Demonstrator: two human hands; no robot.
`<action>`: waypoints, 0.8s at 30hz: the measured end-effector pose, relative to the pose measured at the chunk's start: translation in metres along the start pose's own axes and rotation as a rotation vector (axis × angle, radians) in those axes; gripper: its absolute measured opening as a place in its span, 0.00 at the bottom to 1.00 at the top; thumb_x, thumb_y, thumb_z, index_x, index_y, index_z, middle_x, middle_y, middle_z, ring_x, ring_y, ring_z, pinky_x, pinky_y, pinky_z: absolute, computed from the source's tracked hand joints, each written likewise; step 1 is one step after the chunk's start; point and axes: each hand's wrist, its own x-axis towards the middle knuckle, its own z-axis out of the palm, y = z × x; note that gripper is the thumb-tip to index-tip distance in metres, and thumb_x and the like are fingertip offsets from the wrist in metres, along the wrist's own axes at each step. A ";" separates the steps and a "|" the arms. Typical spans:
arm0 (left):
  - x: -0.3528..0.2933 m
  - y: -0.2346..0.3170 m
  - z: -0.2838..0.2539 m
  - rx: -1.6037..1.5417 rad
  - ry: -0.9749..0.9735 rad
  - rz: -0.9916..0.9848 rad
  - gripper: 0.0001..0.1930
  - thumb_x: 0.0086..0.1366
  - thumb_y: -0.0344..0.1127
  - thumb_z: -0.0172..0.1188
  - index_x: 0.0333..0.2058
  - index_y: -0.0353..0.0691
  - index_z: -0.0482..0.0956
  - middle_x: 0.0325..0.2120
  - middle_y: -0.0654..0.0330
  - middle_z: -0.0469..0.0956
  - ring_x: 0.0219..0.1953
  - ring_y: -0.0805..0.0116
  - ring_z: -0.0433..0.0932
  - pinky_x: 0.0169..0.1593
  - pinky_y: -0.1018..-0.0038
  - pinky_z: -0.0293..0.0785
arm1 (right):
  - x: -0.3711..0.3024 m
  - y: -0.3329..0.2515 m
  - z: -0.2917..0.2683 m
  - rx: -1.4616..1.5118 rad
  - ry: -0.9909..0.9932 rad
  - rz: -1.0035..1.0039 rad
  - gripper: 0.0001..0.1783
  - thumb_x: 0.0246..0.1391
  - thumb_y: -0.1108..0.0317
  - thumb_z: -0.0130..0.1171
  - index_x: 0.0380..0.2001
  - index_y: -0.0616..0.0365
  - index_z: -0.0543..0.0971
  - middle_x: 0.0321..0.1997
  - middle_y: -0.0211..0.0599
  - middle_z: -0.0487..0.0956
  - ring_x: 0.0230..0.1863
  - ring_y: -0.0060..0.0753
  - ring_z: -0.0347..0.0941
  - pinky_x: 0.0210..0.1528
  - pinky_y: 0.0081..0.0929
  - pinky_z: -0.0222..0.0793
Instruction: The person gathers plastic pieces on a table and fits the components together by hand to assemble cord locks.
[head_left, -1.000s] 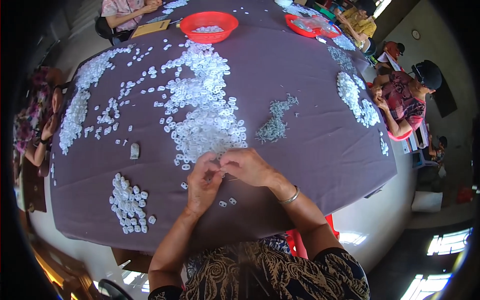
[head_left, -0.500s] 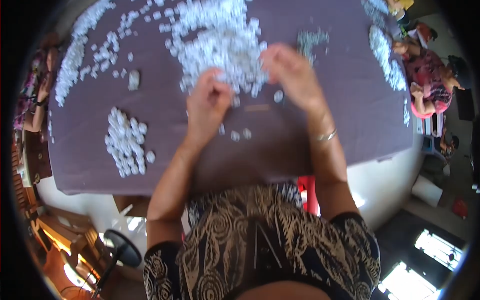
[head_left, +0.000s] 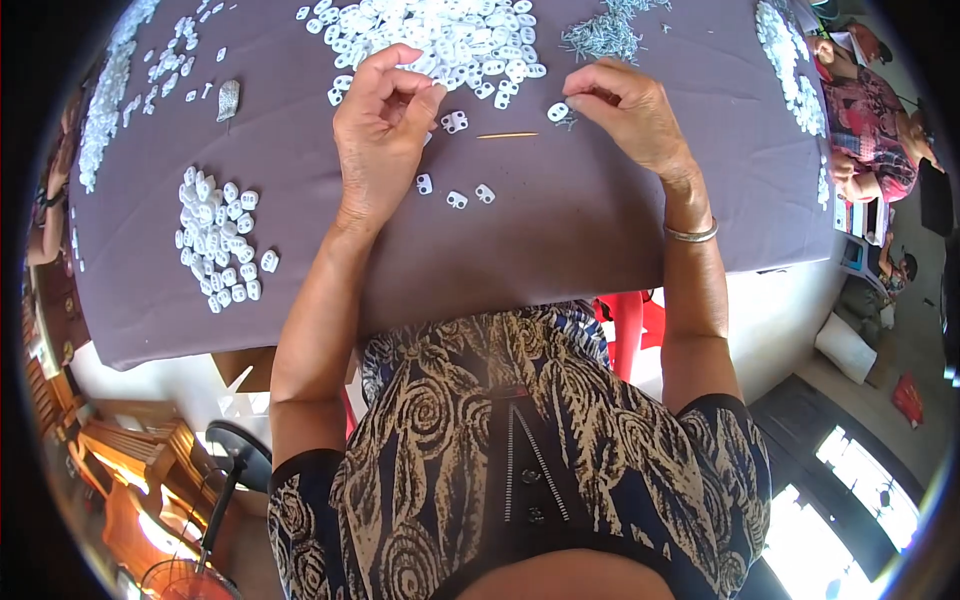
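Observation:
My left hand (head_left: 383,135) hovers over the purple tablecloth (head_left: 560,230) with its fingers curled toward the thumb; whether a piece sits between them is hidden. Just beyond it lies a big heap of small white plastic pieces (head_left: 445,35). My right hand (head_left: 632,112) pinches one white piece (head_left: 557,112) against the cloth with its fingertips, beside a tiny metal bit. A thin wooden stick (head_left: 507,135) lies between the hands. A few loose white pieces (head_left: 457,198) rest in front of my left hand.
A separate small heap of white pieces (head_left: 218,240) lies at my left. A pile of small metal springs (head_left: 605,32) sits beyond my right hand. Another person in a patterned top (head_left: 872,105) sits at the table's right edge. A red stool (head_left: 630,335) stands under the table.
The view has tipped down toward my lap. My hands, close together at the heap before, have drawn apart; the right one has moved right with a white piece.

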 end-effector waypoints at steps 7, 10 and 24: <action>0.000 0.001 0.001 -0.008 -0.012 0.002 0.15 0.59 0.20 0.59 0.45 0.37 0.71 0.25 0.68 0.74 0.26 0.85 0.69 0.30 0.86 0.68 | 0.003 -0.003 0.006 -0.116 -0.010 -0.176 0.05 0.47 0.76 0.62 0.30 0.59 0.78 0.25 0.27 0.72 0.24 0.20 0.65 0.28 0.19 0.64; -0.001 0.004 0.004 -0.003 -0.026 -0.015 0.15 0.59 0.20 0.59 0.45 0.36 0.71 0.25 0.68 0.74 0.26 0.85 0.68 0.31 0.87 0.68 | 0.003 -0.005 0.009 -0.115 -0.039 -0.131 0.06 0.45 0.76 0.64 0.29 0.60 0.77 0.24 0.28 0.70 0.23 0.21 0.65 0.27 0.20 0.64; 0.000 0.002 0.005 -0.077 -0.031 -0.073 0.16 0.58 0.19 0.58 0.45 0.38 0.71 0.24 0.69 0.73 0.27 0.85 0.70 0.31 0.85 0.69 | 0.052 -0.050 0.037 0.584 -0.054 0.058 0.04 0.52 0.76 0.60 0.33 0.59 0.78 0.25 0.18 0.71 0.25 0.10 0.63 0.27 0.13 0.60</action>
